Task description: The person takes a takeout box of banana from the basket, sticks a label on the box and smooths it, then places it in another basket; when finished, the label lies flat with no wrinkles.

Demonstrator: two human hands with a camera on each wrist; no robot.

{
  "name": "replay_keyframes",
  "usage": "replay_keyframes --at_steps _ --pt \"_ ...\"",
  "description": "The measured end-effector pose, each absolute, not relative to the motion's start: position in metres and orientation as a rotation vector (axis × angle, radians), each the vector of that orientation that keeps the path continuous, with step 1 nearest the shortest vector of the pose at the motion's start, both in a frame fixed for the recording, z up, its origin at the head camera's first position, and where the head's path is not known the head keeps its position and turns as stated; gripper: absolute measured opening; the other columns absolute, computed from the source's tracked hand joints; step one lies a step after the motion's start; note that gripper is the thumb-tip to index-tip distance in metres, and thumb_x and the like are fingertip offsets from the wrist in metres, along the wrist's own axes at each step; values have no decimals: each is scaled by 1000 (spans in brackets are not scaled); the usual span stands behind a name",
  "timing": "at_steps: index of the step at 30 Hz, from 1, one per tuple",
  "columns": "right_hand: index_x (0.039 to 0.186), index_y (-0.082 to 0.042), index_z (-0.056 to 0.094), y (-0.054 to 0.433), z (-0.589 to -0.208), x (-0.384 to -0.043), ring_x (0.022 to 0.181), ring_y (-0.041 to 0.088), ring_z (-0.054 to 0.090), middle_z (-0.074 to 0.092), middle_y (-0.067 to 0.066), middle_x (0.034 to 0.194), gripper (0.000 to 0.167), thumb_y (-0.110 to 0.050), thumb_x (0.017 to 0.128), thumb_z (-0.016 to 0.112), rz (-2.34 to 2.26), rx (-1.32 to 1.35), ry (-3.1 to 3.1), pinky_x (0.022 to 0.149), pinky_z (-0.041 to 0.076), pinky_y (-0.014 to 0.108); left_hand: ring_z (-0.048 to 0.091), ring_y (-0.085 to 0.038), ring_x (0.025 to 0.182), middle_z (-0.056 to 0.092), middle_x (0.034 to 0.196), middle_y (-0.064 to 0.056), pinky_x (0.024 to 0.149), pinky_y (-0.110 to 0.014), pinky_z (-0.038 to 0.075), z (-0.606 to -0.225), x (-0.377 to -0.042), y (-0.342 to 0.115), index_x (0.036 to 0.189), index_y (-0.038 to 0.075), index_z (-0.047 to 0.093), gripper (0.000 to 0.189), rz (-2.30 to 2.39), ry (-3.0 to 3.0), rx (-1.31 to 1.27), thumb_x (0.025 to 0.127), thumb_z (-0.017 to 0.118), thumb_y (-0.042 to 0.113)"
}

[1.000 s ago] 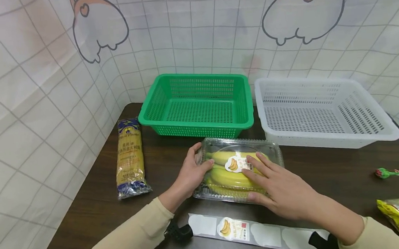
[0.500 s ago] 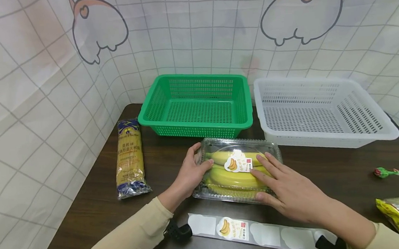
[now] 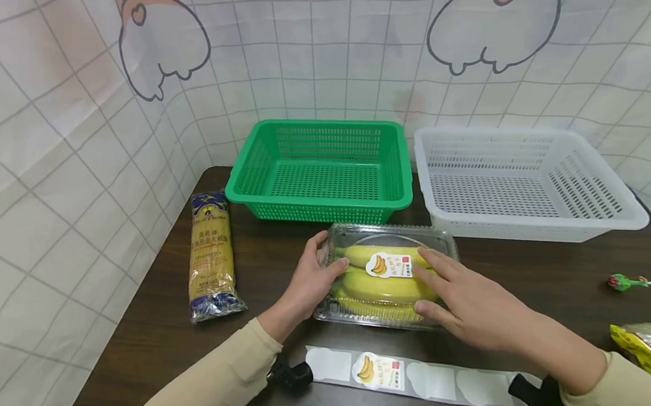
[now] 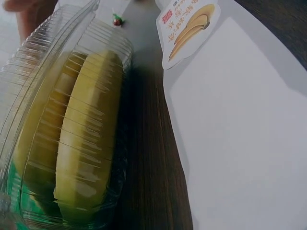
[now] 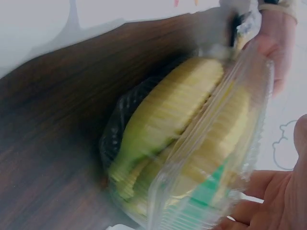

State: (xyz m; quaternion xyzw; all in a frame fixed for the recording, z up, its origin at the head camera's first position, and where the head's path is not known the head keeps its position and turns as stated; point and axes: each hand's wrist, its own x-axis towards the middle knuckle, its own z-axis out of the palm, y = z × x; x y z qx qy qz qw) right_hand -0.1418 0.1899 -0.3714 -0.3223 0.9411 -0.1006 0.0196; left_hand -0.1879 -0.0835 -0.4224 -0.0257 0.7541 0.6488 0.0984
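Banana box [image 3: 386, 289] sat on the dark wooden table [image 3: 267, 265] right between both hands, with white grid-print sheeting [image 3: 325, 50] beyond them. Left hand [image 3: 307, 283] was clamped on its left end, thumb over the lid; right hand [image 3: 471, 300] had its fingers out straight and a bit apart above the other end, couldn't tell if they pressed. Compared to a second ago, the right hand had moved off the label [image 3: 389, 265], which now showed in full. Inside were yellow bananas [image 4: 88, 139]. Green basket [image 3: 326, 211] was just past the left hand, white basket [image 3: 511, 227] past the right.
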Motion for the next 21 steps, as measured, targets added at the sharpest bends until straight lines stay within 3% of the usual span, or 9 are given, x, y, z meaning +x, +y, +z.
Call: replay_keyframes --at_steps 9,21 --pt "152 -2 47 180 -378 -157 154 46 24 29 25 165 65 -49 107 47 -248 -1028 2950 120 33 56 19 -36 157 17 170 -19 116 -57 39 -422 -188 -83 163 10 19 75 1929 2224 -84 101 62 12" --pt "149 -5 52 183 -379 -158 154 45 25 33 23 164 65 -52 106 46 -93 -1043 2997 121 32 55 19 -36 157 18 170 -20 117 -57 39 -423 -186 -82 163 9 18 75 1946 2216 -72 101 61 12"
